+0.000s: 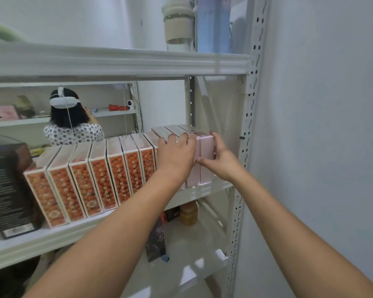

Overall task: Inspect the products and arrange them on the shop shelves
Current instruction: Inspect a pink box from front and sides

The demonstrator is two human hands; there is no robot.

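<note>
1. Fingers of our left hand: hooked over the top edges of the pink boxes, back of the hand towards us, grasping them from above
2. Fingers of our right hand: wrapped along the right side of the outermost pink box, thumb across its front face; grip closed on that box
3. Pink boxes: a short row standing upright at the right end of the middle shelf, pressed side by side; the outermost one stands just beside the perforated upright post; how many stand behind our left hand we cannot tell
4. Orange-patterned boxes: a long row of upright cartons, touching one another, directly left of the pink ones on the same shelf
5. Dark box: taller, printed with small text, at the far left of that shelf, beside the orange row
6. Lower shelf: holds an amber jar, a small dark carton near it and a dark flat pack leaning forward
7. Upper shelf: carries a beige cylindrical item at its right end
8. Background, seen through the shelving: a person in a patterned top wearing a white headset, facing away
9. Right of the post: a plain pale wall
</note>
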